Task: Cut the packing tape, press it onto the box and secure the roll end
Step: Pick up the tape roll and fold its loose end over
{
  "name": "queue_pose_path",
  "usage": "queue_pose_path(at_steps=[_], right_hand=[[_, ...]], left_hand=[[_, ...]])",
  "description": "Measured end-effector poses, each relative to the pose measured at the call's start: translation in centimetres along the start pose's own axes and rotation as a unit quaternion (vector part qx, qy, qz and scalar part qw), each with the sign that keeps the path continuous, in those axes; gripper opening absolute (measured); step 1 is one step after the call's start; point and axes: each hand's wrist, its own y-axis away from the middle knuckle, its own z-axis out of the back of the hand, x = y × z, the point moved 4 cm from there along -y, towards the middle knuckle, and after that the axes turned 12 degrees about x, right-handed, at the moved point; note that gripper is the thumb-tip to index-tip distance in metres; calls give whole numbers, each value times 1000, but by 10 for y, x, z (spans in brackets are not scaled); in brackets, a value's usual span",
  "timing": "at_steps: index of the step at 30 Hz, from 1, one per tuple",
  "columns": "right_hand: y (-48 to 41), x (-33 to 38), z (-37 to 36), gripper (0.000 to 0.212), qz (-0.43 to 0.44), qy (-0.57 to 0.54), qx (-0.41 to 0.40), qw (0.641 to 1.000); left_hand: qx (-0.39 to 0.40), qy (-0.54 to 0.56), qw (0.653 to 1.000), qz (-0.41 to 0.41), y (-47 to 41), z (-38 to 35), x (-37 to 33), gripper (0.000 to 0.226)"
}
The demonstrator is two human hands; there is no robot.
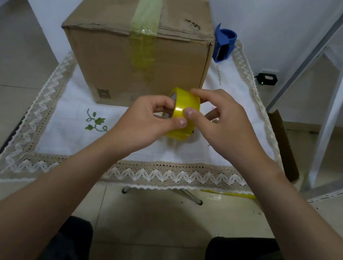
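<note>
A brown cardboard box [101, 58] stands on the small table, with a strip of yellowish tape [144, 42] running over its top seam and down its front face. In front of the box I hold a yellow roll of packing tape [187, 104] above the tablecloth. My left hand [151, 124] grips the roll from the left, thumb on its outer face. My right hand [221, 124] grips it from the right, thumb pressed on the outer face close to the left thumb.
A blue tape cutter [224, 45] stands right of the box at the back. The white lace-edged tablecloth [88, 139] covers the low table. A brown cardboard piece [281, 142] leans at the right. A loose yellow tape strip [230, 193] hangs below the front edge.
</note>
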Motion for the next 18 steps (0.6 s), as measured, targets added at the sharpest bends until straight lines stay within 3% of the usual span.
queue_pose_path(at_steps=[10, 14, 16, 18], right_hand=[[0, -6, 1, 3, 30, 63, -14, 998], [0, -2, -3, 7, 42, 42, -4, 998], [-1, -5, -4, 3, 47, 41, -6, 998], [-3, -8, -7, 24, 41, 65, 13, 997]], left_hand=[[-23, -20, 998, 52, -6, -5, 6, 12], [-31, 24, 997, 68, -8, -4, 9, 24], [-24, 34, 997, 71, -9, -4, 11, 17], [-17, 45, 996, 70, -9, -4, 11, 12]])
